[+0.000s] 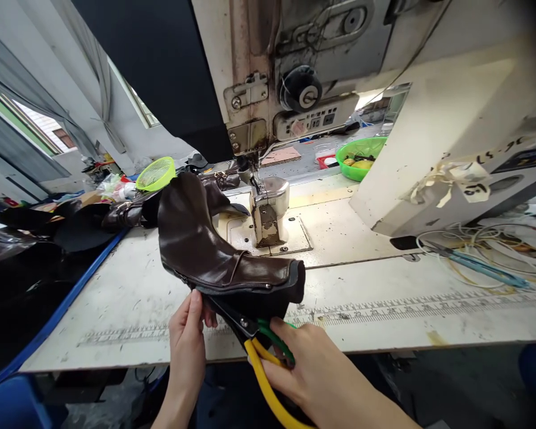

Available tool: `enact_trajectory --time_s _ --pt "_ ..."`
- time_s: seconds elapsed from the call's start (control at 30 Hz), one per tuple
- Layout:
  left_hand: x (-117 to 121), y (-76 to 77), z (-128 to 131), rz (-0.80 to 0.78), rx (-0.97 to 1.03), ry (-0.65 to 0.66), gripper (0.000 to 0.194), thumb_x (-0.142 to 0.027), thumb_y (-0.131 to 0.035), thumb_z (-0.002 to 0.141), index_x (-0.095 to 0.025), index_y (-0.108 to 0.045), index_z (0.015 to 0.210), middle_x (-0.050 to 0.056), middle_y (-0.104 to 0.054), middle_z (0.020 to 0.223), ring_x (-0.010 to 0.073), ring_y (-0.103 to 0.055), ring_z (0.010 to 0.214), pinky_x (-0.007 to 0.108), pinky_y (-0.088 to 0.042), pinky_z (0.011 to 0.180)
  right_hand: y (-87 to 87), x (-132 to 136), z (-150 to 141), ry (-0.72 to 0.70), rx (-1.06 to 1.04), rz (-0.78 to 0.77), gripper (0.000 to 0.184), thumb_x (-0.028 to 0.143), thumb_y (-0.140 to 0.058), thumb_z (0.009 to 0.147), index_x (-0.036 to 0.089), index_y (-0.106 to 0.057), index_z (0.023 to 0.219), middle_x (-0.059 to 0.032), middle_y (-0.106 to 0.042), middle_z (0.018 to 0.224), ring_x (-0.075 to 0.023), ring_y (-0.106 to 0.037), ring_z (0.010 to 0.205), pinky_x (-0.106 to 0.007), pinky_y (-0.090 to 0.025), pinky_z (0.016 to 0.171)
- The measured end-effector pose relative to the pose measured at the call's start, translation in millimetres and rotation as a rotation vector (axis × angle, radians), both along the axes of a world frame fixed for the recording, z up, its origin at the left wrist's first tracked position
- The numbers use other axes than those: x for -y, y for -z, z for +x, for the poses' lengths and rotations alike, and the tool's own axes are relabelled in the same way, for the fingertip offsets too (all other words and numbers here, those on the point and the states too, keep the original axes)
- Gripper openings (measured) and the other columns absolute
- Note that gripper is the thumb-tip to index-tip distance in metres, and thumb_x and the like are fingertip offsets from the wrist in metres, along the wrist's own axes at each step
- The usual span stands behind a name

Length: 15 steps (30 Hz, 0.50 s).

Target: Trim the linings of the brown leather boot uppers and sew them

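Scissors [245, 325] are sitting just under the zip [254, 286] edge of a brown boot upper [192, 238]. Calling the sewing machine [384, 179] post [270, 220] the clock centre, the upper is sitting around eight o'clock over the counter [384, 322]. Left hand [187, 345] is pinching its lower edge, closed, between seven and eight. Right hand [315, 363] is wrapping snugly around the handles [259, 375] between five and six. Blades [230, 316] are blending into the dark lining, so I'm not able to tell how wide they're gaping.

Doing this well, imo: I'd be keeping that pinch close to the blades so the edge isn't flopping, steering the tips clear of the zip, and taking short bites. Soft layers are probably wanting to fold in, so I'd be flattening them first.

Headcount: I'm counting two hands, one pair of scissors, one upper being held, one sewing machine, two baskets (green basket [346, 171] sitting around two, lime basket [155, 174] between nine and ten), plus one blue-handled tool [486, 267] lying just past three. Leather pieces [129, 214] at nine are overlapping too much for counting.
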<state>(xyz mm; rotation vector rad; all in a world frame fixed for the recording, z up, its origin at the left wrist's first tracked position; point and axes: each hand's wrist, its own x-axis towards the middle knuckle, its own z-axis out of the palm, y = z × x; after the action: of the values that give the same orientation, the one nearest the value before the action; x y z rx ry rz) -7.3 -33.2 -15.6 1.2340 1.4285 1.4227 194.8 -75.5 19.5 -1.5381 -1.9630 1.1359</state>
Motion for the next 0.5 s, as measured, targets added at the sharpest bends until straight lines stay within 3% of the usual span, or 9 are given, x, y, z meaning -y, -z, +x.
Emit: enact_trajectory --time_s 0.07,0.17,0.33,0.5 --pt "1.6 -0.4 -2.3 -0.002 -0.021 0.009 0.050 -0.055 -0.052 0.096 -0.020 -0.044 0.061 -0.003 -0.041 0.059 0.0133 -0.038 0.061 0.026 -0.034 0.060 2.5 0.8 2.2 0.007 -0.109 -0.049 0.006 0.027 -0.055 0.086 0.023 -0.054 0.082 0.0063 -0.043 0.059 -0.0131 -0.038 0.051 -0.026 -0.027 0.052" --pt "4.1 0.6 -4.2 -0.012 -0.056 0.020 0.049 -0.054 -0.052 0.097 -0.020 -0.044 0.062 -0.003 -0.043 0.060 0.0136 -0.040 0.062 0.026 -0.033 0.061 6.2 3.3 5.0 0.008 -0.180 -0.088 0.015 0.031 -0.055 0.089 0.022 -0.054 0.077 0.0048 -0.048 0.061 -0.0130 -0.041 0.055 -0.024 -0.030 0.053" --pt "8.1 1.0 -1.8 -0.036 -0.110 0.032 0.050 -0.054 -0.050 0.098 -0.020 -0.043 0.061 -0.003 -0.044 0.060 0.0136 -0.041 0.063 0.026 -0.034 0.063 8.2 9.9 8.2 0.069 0.038 -0.023 0.026 0.041 -0.057 0.090 0.023 -0.052 0.073 -0.0013 -0.060 0.066 -0.0206 -0.056 0.068 -0.028 -0.036 0.062" --pt "10.7 -4.3 1.6 -0.047 -0.161 0.024 0.051 -0.054 -0.048 0.098 -0.021 -0.043 0.059 -0.002 -0.043 0.059 0.0139 -0.040 0.062 0.026 -0.033 0.062 -2.6 17.9 13.7 0.088 0.083 0.013 0.021 0.039 -0.054 0.092 0.023 -0.058 0.080 -0.0024 -0.063 0.069 -0.0225 -0.062 0.070 -0.028 -0.038 0.061"
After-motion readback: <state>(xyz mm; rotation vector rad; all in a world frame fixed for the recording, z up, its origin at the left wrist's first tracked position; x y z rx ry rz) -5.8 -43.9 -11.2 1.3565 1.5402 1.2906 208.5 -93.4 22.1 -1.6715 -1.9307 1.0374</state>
